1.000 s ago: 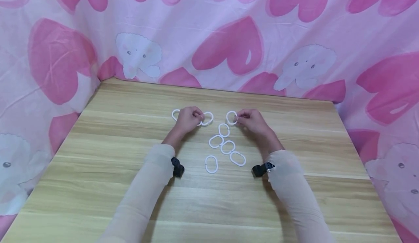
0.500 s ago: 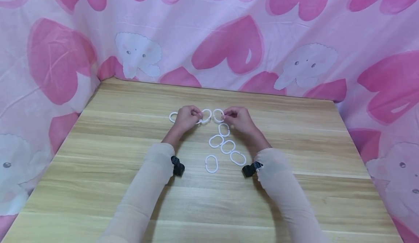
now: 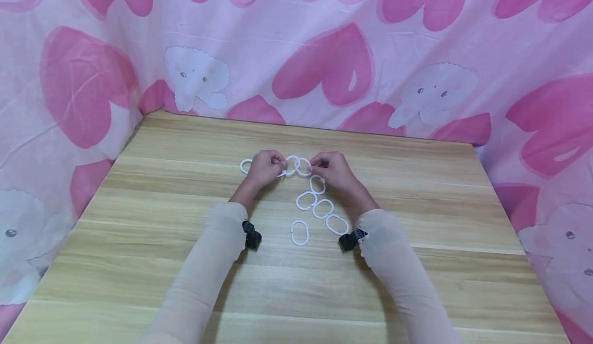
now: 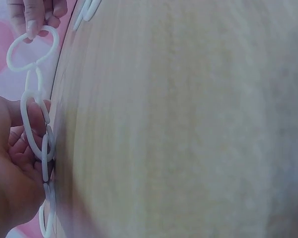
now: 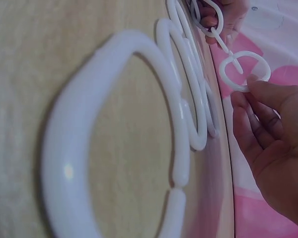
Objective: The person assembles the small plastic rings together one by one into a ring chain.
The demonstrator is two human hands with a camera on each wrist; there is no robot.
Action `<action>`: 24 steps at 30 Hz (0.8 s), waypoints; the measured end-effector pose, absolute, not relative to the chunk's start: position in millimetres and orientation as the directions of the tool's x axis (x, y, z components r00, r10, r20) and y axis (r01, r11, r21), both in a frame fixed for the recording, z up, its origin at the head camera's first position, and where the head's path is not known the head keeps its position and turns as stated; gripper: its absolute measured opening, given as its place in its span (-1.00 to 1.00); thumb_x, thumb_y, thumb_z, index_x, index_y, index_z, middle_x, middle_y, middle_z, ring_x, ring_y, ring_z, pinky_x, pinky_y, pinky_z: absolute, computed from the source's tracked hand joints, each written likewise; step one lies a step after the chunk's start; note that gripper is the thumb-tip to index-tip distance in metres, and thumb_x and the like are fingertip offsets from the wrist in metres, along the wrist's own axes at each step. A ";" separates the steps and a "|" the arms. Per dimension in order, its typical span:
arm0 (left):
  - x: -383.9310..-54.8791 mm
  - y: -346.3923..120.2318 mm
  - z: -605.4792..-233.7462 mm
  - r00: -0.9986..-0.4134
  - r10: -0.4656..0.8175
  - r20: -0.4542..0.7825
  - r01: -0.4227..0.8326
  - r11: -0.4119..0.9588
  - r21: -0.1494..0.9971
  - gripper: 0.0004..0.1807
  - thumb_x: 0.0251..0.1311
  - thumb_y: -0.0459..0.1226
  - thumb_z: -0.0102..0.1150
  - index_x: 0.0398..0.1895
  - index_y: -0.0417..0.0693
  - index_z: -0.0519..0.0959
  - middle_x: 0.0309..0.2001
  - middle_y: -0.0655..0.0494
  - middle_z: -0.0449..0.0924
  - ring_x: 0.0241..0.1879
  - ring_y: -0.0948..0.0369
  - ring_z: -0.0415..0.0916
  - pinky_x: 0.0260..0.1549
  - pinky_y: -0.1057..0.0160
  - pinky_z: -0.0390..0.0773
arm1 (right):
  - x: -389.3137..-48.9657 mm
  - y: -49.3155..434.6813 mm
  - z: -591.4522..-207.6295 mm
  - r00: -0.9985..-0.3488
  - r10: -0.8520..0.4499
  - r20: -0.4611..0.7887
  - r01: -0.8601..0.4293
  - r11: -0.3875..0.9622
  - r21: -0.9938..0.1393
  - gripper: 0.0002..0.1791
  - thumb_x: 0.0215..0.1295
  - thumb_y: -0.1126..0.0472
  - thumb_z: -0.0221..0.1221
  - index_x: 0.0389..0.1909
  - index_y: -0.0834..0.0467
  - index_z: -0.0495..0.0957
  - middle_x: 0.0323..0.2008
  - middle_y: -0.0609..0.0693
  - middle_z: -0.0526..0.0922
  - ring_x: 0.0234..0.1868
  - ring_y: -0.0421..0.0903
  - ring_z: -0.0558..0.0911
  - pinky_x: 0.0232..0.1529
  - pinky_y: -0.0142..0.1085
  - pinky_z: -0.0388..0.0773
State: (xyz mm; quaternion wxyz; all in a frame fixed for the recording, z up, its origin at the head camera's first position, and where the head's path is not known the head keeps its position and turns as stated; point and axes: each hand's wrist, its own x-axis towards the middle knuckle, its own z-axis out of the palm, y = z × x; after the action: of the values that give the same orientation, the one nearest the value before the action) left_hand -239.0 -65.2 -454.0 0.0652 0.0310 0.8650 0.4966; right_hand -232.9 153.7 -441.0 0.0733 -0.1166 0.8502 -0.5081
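Note:
My left hand [image 3: 266,169] grips a short chain of white plastic curtain rings [image 4: 26,116], which hangs along its fingers in the left wrist view. Part of the chain is behind the hand in the head view, and one end ring [image 3: 243,161] sticks out to its left. Between thumb and fingers, my right hand [image 3: 333,171] pinches one oval curtain ring [image 5: 223,74]. That ring crosses the chain's right end ring [image 3: 293,157], and both wrist views show the two hooked together. Both hands are close together over the far half of the table.
Several loose white curtain rings lie on the wooden table [image 3: 417,282]: one ring [image 3: 311,184] just below the hands, others in a slanting row, and one ring [image 3: 292,233] nearer the front. A pink curtain [image 3: 324,66] with hearts hangs behind the table and at both sides.
My right hand has moved left with its ring, from a gap apart to meeting the chain's end ring. My left hand has hardly moved. The loose rings lie as before.

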 end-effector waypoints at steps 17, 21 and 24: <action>-238.3 -64.6 -452.2 -0.976 0.178 -0.128 -0.005 0.566 0.824 -0.87 0.28 -0.30 0.25 -0.19 -0.18 0.68 -0.34 0.01 0.71 -0.40 0.22 0.53 -0.34 0.39 0.49 | -238.2 150.0 -443.7 -0.970 -0.244 0.008 -0.145 0.547 -0.825 -0.86 0.33 0.37 0.28 -0.14 0.31 0.72 -0.25 0.24 0.76 -0.32 -0.09 0.63 -0.33 -0.47 0.58; -236.6 -65.1 -451.5 -0.975 0.193 -0.108 0.028 0.591 0.806 -0.89 0.27 -0.29 0.27 -0.23 -0.15 0.70 -0.35 0.00 0.72 -0.37 0.18 0.55 -0.31 0.35 0.50 | -240.1 151.7 -444.7 -0.967 -0.254 0.024 -0.165 0.552 -0.817 -0.85 0.32 0.37 0.28 -0.13 0.30 0.71 -0.23 0.24 0.76 -0.30 -0.06 0.62 -0.29 -0.46 0.57; -236.0 -66.1 -451.6 -0.972 0.224 -0.076 0.082 0.619 0.781 -0.88 0.28 -0.28 0.28 -0.24 -0.15 0.71 -0.33 -0.02 0.73 -0.33 0.16 0.59 -0.26 0.30 0.55 | -240.4 151.6 -445.1 -0.963 -0.271 0.004 -0.158 0.551 -0.820 -0.84 0.32 0.38 0.27 -0.11 0.31 0.70 -0.20 0.25 0.75 -0.26 -0.03 0.62 -0.24 -0.42 0.59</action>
State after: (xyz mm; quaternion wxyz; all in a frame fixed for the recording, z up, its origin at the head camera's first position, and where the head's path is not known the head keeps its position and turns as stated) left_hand -236.0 -66.1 -451.6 0.0830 0.0852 0.8959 0.4281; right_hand -240.4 151.6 -445.1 0.0615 -0.1222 0.8784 -0.4580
